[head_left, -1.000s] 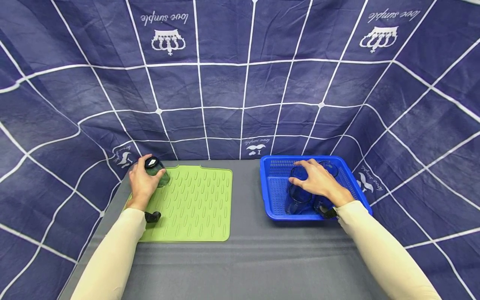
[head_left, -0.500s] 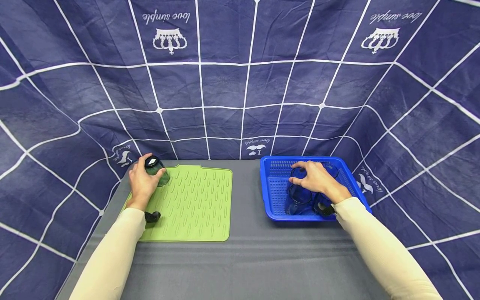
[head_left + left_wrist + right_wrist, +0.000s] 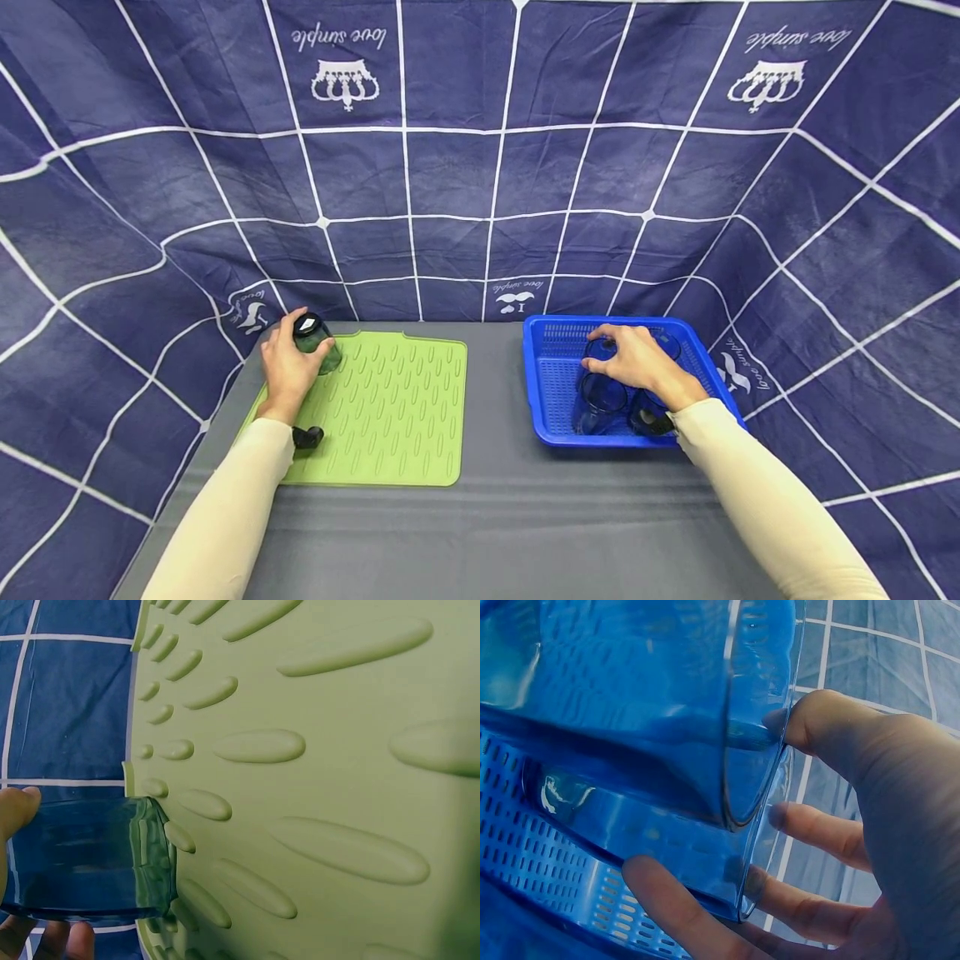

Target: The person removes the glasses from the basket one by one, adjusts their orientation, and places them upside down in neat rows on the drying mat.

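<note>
My left hand (image 3: 291, 367) grips a tinted drinking glass (image 3: 324, 357) at the back left corner of a ribbed green drying mat (image 3: 390, 417). In the left wrist view, the thick end of this glass meets the mat, with the thumb on one side and fingertips on the other. My right hand (image 3: 633, 362) reaches into a blue plastic basket (image 3: 531, 375). Its fingers curl round the rim of a clear glass (image 3: 622, 825), while the thumb lies by the rim of a nearer glass (image 3: 652, 690). Part of the held glass is hidden behind the nearer one.
Further glasses stand in the basket, one at its back right (image 3: 665, 343) and one by the wrist, partly covered by a black wrist strap (image 3: 658, 423). Grey table cloth (image 3: 495, 400) lies between mat and basket. Blue checked curtain (image 3: 450, 175) closes off the back and sides.
The right hand's fingers have drawn in slightly at the glass rim. The left hand and its glass stay in place; the whole view shifts a little.
</note>
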The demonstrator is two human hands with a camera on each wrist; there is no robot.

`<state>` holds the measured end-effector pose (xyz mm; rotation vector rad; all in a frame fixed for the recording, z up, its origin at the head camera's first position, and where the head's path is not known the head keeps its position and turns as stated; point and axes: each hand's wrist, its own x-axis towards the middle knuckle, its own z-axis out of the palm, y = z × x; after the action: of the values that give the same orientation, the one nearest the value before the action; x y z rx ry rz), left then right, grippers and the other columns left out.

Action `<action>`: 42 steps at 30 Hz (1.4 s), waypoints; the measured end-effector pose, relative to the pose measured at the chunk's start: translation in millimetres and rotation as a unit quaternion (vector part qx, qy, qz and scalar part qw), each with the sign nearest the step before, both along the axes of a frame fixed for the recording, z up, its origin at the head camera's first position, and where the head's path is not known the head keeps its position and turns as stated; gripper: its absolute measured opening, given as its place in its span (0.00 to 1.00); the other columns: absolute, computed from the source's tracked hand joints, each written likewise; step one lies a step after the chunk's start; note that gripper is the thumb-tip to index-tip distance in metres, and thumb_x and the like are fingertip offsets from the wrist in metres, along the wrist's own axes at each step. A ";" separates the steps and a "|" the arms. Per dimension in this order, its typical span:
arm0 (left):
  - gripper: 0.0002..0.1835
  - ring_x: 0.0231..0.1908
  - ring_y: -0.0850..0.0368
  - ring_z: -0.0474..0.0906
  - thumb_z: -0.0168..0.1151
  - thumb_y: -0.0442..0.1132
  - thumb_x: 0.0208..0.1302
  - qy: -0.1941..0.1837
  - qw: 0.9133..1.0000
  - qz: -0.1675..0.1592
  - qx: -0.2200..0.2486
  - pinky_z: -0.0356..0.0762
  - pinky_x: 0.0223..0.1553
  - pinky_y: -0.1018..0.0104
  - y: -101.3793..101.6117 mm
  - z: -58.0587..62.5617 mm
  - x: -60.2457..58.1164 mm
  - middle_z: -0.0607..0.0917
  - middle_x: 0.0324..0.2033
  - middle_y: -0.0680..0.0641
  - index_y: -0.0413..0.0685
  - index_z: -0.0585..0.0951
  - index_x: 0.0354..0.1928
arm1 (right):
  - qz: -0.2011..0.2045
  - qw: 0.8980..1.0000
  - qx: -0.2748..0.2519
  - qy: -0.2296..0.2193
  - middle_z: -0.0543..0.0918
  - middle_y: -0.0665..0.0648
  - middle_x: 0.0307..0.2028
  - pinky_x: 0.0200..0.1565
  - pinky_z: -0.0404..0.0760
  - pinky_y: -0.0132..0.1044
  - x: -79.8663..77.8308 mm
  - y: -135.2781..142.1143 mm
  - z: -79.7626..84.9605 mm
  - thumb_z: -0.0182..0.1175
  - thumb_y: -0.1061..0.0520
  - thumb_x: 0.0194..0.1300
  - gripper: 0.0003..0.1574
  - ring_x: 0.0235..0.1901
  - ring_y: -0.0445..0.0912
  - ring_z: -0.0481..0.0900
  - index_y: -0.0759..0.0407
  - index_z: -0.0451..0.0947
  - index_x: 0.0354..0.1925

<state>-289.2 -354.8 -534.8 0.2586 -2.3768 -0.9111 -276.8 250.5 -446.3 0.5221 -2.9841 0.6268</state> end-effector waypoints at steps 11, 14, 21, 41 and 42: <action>0.42 0.68 0.17 0.78 0.87 0.37 0.64 0.002 1.000 0.004 0.001 0.68 0.72 0.29 0.3 -0.4 0.0 0.84 0.70 0.21 0.51 0.79 0.79 | -0.010 1.000 -0.005 0.011 0.96 0.70 0.56 0.61 0.89 0.68 0.2 3.2 -0.5 0.83 0.44 0.70 0.33 0.59 0.68 0.93 0.59 0.91 0.65; 0.42 0.69 0.18 0.78 0.87 0.37 0.64 0.003 1.000 0.003 -0.001 0.68 0.73 0.29 1.2 -0.2 0.2 0.84 0.69 0.20 0.50 0.79 0.79 | -0.010 1.000 -0.007 0.014 0.96 0.70 0.56 0.60 0.90 0.68 1.3 3.9 -0.7 0.84 0.45 0.69 0.32 0.58 0.68 0.94 0.59 0.91 0.64; 0.42 0.67 0.16 0.77 0.87 0.38 0.65 -0.003 1.000 0.007 0.005 0.68 0.74 0.29 1.7 1.4 1.9 0.83 0.70 0.21 0.52 0.79 0.80 | -0.013 0.999 -0.014 0.039 0.97 0.68 0.52 0.58 0.90 0.68 5.0 4.8 1.3 0.84 0.45 0.67 0.30 0.56 0.67 0.95 0.57 0.92 0.61; 0.42 0.66 0.16 0.76 0.86 0.39 0.66 -0.014 1.000 0.011 0.008 0.69 0.72 0.28 1.3 0.4 5.0 0.83 0.70 0.21 0.54 0.78 0.81 | 0.007 0.996 -0.023 0.085 0.96 0.69 0.50 0.59 0.89 0.67 12.7 4.7 30.5 0.83 0.47 0.67 0.29 0.54 0.68 0.94 0.58 0.92 0.61; 0.42 0.66 0.16 0.76 0.86 0.39 0.66 -0.015 1.000 0.012 0.009 0.69 0.72 0.28 1.4 0.5 5.4 0.83 0.70 0.21 0.54 0.78 0.81 | 0.007 0.996 -0.026 0.087 0.97 0.69 0.50 0.59 0.89 0.67 12.8 3.8 31.7 0.83 0.47 0.67 0.29 0.54 0.68 0.94 0.58 0.92 0.61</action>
<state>-283.8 -353.4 -534.3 0.3082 -2.3896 -0.9231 -264.0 254.3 -414.5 0.5634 -2.7966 0.6235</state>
